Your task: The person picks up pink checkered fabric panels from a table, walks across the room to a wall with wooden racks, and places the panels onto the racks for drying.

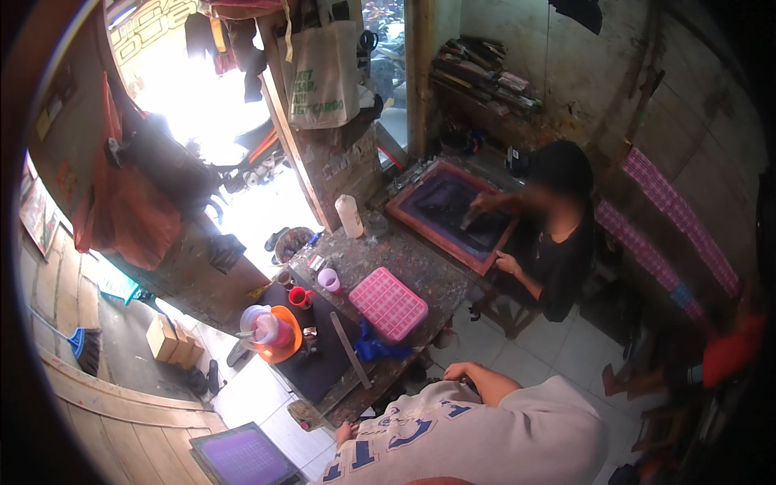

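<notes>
My left hand (pixel 347 432) is at the near corner of the work table (pixel 323 411), by the table's edge; its fingers are too small to make out. Bent across in front of my light shirt, my right arm ends in my right hand (pixel 457 371), beyond the table's near right edge. I cannot tell whether that hand is open or closed. On the table near my hands lie a long grey flat bar (pixel 349 349), a crumpled blue cloth (pixel 377 347) and a flat pink checked bundle (pixel 388 303). A dark sheet (pixel 311 368) covers the left part of the tabletop.
An orange bowl (pixel 284 346) with a clear pitcher, a red mug (pixel 300 297), a lilac cup (pixel 328 280) and a white bottle (pixel 348 216) stand on the table. A co-worker (pixel 558 242) works over a framed printing screen (pixel 436 234). Another purple screen (pixel 245 454) is low at left.
</notes>
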A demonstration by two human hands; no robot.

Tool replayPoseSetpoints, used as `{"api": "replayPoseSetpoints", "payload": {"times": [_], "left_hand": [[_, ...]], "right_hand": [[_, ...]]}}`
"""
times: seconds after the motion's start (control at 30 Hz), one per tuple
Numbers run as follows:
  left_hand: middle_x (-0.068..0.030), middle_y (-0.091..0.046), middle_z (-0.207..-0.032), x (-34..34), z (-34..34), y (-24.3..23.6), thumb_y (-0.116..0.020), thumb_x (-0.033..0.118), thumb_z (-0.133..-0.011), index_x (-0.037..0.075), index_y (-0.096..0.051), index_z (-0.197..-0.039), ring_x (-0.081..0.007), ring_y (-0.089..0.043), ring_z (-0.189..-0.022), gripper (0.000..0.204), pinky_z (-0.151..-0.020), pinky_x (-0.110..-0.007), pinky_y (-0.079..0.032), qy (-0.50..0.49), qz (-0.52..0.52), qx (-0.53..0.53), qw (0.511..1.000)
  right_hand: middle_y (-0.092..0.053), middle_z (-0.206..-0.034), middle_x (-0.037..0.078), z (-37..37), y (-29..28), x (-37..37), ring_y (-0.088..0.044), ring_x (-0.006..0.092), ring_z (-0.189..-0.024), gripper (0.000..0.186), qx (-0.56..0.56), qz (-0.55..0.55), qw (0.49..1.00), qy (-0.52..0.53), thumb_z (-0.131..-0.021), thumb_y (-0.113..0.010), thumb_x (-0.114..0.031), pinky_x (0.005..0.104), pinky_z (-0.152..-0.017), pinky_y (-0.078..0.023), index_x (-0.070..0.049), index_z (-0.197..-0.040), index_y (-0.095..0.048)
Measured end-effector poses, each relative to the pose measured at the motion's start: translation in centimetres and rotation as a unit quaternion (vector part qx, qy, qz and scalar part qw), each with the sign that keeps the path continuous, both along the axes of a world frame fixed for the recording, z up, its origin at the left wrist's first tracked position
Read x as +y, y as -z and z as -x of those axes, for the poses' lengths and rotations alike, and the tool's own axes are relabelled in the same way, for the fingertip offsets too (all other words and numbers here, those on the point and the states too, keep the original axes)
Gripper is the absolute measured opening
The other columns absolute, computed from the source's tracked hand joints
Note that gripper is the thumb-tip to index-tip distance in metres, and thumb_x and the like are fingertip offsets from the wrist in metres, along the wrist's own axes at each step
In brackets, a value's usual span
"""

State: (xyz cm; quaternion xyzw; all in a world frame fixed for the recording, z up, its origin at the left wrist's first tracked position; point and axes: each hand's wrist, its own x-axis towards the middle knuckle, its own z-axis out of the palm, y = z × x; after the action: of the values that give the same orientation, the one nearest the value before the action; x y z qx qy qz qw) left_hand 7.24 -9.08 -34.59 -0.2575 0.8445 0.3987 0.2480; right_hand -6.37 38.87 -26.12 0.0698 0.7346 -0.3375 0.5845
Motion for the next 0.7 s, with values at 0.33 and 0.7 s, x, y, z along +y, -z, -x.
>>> {"api": "replayPoseSetpoints", "payload": {"times": [0.33,0.7], "left_hand": [[-0.0123,-0.066,-0.081,10.8,8.2,-4.2,-0.071,0.043,-0.068,0.011,-0.066,-0.091,-0.0284,-0.064,-0.078,0.039,-0.069,-0.038,-0.049,0.341,0.104,0.125,0.926],[-0.0167,-0.065,-0.083,9.7,3.2,-3.9,-0.057,0.025,-0.08,0.008,-0.065,-0.086,-0.033,-0.064,-0.078,0.02,-0.07,-0.039,-0.05,0.243,0.211,0.05,0.945]], "right_hand": [[-0.062,-0.106,0.008,0.4,0.0,5.3,-0.056,0.0192,-0.096,0.038,0.042,0.052,0.998,-0.008,-0.079,-0.061,-0.033,0.0333,-0.083,-0.045,-0.009,-0.108,-0.063],[-0.058,-0.109,0.003,3.6,-0.1,8.7,-0.056,0.0207,-0.094,0.035,-0.041,0.015,0.999,0.025,-0.079,-0.058,-0.033,0.0403,-0.077,-0.048,-0.014,-0.108,-0.062]]}}
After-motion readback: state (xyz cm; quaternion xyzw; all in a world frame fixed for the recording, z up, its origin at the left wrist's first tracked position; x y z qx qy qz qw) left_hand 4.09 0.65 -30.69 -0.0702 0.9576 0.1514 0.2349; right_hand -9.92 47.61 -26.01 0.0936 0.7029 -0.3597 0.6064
